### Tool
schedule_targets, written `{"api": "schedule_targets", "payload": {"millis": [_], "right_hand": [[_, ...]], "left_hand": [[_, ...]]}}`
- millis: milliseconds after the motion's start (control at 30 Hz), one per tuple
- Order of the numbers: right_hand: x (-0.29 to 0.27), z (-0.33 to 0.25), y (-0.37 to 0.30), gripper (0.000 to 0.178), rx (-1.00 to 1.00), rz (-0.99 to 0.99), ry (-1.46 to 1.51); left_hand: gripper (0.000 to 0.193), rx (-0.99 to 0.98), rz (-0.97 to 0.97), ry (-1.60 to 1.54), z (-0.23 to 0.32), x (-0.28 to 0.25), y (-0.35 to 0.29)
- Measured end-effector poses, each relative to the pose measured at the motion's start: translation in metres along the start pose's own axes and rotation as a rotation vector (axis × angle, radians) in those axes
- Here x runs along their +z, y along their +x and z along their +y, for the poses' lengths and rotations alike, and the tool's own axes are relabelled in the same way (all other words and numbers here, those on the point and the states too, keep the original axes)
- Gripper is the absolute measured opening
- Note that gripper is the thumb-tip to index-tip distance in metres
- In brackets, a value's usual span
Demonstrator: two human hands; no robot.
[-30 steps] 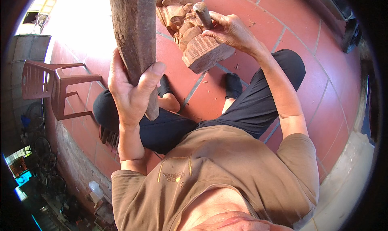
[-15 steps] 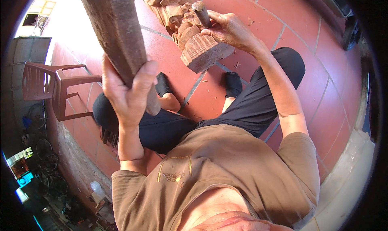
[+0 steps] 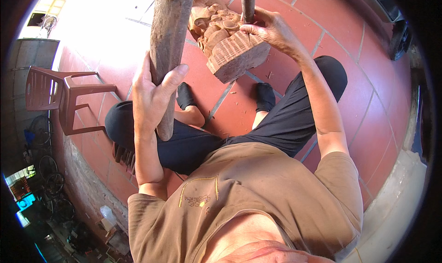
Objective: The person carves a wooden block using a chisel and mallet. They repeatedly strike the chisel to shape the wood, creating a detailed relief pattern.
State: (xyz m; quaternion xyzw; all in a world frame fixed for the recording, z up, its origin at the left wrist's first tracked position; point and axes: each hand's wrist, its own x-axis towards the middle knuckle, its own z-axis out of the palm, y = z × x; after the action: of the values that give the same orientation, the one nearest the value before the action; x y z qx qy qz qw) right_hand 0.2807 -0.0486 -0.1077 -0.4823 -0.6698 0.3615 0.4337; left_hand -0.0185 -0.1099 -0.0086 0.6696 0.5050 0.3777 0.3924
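My left hand [image 3: 149,97] is wrapped round a long, thick wooden mallet [image 3: 171,35], held upright with its narrow end above my left thigh. My right hand [image 3: 277,34] grips a chisel [image 3: 248,6], whose rounded handle end sticks up from my fingers. The chisel's blade is hidden behind that hand and the wood. Just beneath lies a carved wooden figure [image 3: 216,21] with deep folds and rounded shapes. Its blocky base [image 3: 239,56] points toward me, between and beyond my feet. The mallet's upper part stands to the left of the chisel.
Red floor tiles [image 3: 322,78] with small wood chips surround the carving. A brown plastic chair [image 3: 69,95] stands to the left. By my left thigh is a bundle of tool handles [image 3: 123,158]. Several bicycles [image 3: 48,171] and clutter line the far left.
The mallet has swung right, toward the chisel, and stands more upright. My right hand has shifted slightly right, with the chisel more upright. The carving's far part looks slightly turned to the right.
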Motion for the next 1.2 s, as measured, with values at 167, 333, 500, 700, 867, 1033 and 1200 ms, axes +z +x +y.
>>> {"api": "schedule_targets", "payload": {"millis": [167,333,500,700,867,1033,1200], "right_hand": [[0.006,0.01,0.005,0.044,-0.073,0.014,-0.062],[0.005,0.007,0.003,0.036,-0.033,-0.002,-0.03],[0.003,0.007,-0.001,0.028,0.021,-0.027,0.006],[0.001,0.009,-0.004,0.025,0.021,-0.032,0.009],[0.005,0.002,-0.006,0.023,0.01,-0.004,-0.047],[0.006,0.006,-0.004,0.035,-0.091,0.041,-0.087],[0.009,0.01,-0.003,0.041,-0.165,0.052,-0.073]], "left_hand": [[0.045,0.006,-0.014,0.033,0.005,0.003,-0.002],[0.05,0.006,-0.052,0.037,0.005,0.003,-0.002],[0.05,0.024,-0.078,0.042,0.003,0.005,0.0],[0.052,0.05,-0.089,0.053,0.003,0.011,0.001],[0.054,0.067,-0.147,0.027,0.023,0.004,0.007],[0.053,0.278,-0.14,-0.03,0.066,-0.005,0.033],[0.065,0.286,-0.207,0.224,0.05,0.003,0.055]]}}
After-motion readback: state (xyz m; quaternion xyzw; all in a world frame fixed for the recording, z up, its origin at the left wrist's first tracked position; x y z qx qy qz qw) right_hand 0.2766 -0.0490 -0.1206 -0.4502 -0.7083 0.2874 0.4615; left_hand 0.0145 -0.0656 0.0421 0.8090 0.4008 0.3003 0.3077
